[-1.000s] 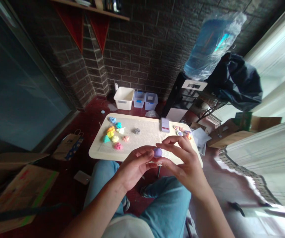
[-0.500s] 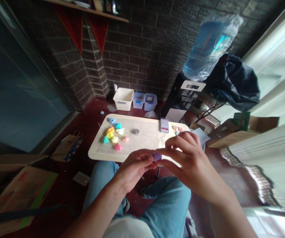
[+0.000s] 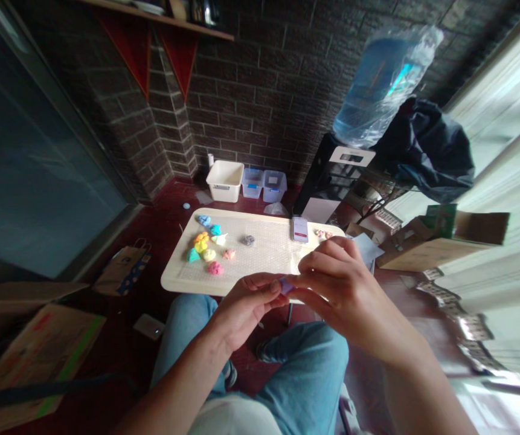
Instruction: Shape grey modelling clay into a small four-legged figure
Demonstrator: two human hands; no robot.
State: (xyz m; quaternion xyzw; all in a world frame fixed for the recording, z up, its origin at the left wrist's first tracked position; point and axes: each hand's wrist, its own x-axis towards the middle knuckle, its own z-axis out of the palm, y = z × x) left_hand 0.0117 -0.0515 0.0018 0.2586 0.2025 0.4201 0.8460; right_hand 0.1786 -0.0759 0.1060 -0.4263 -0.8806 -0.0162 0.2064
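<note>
The purple clay (image 3: 285, 286) lay between my left grip (image 3: 247, 305), which pinched it, and my right grip (image 3: 339, 281), seemingly pinching too.

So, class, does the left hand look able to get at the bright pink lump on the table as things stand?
Probably yes: the left hand is near the bright pink lump, with nothing visible between them. But it holds the purple lump, so it would likely need to release that first.
</note>
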